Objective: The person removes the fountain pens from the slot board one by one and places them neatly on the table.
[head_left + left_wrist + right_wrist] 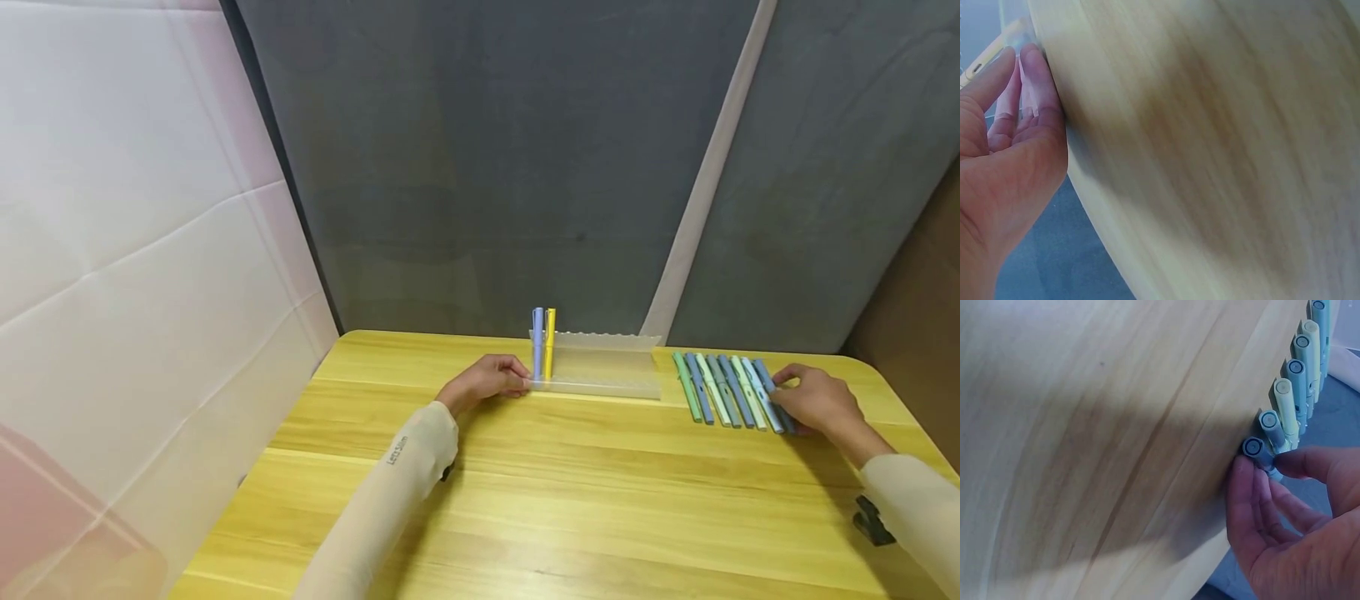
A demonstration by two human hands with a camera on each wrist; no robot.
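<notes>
A clear plastic pen rack stands toward the back of the wooden table. At its left end, a lavender-blue pen and a yellow pen are propped upright side by side. My left hand pinches the rack's lower left corner between thumb and fingers. To the right of the rack, several green and blue pens lie in a slanted row. With thumb and fingers, my right hand grips the blue pen at the row's right end. The right wrist view shows the pens' round ends.
The wooden table has rounded back corners. A dark grey panel rises behind it, with a pale strip running down it. White fabric hangs along the left side, and a brown surface borders the right.
</notes>
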